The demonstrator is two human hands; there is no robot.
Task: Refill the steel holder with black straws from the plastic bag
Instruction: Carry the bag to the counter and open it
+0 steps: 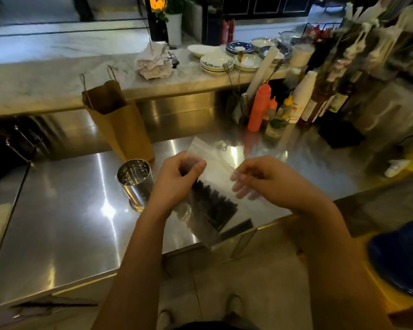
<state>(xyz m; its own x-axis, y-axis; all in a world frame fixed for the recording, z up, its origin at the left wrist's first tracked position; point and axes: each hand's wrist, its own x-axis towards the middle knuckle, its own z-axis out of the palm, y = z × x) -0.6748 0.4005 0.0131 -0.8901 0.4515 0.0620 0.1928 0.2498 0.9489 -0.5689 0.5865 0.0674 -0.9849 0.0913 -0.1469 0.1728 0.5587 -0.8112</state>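
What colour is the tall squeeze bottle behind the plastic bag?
Orange squeeze bottle, in the head view.

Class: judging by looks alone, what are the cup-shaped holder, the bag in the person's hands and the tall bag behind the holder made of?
Holder: polished steel, seemingly; mirror-like reflections. Bag held: clear thin plastic; black straws show through. Tall bag: brown matte paper, likely kraft; creased folds.

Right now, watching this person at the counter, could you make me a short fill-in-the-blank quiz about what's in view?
1. Both hands, the left hand and the right hand, hold a clear plastic ____ of black straws.
2. The steel holder stands to the ____ of the left hand.
3. Behind the holder stands a brown ____ bag.
4. The tall squeeze bottle further back is ____ in colour.

Missing words: bag; left; paper; orange
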